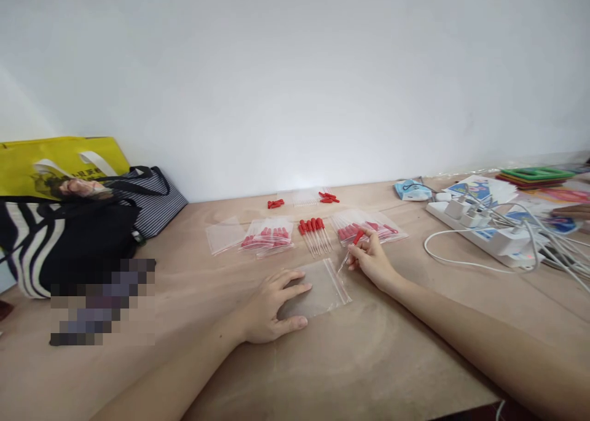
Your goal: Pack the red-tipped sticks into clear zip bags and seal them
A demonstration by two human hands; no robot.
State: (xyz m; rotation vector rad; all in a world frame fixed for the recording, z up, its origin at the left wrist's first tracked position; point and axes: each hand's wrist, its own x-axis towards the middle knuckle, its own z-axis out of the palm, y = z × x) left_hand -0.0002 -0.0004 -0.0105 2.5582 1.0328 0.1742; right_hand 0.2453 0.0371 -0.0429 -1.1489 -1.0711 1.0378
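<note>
My left hand [276, 304] lies with spread fingers on a clear zip bag [322, 292] flat on the table. Just right of the bag's zip edge, my right hand [366, 258] pinches a red-capped dropper [358, 236], its clear thin end pointing down toward the bag. Beyond the bag, several red-topped droppers [313, 225] lie side by side in a row. Filled zip bags with red pieces form one pile [271, 235] to the left of that row and another pile [387, 225] to the right, behind my right hand.
Loose red caps [275, 204] and clear tubes [306, 198] lie near the wall. Bags, one yellow [101, 147] and one black [83, 243], stand at left. At right are a white power strip [483, 233] with cables, a blue mask [413, 190] and stacked coloured frames [534, 175].
</note>
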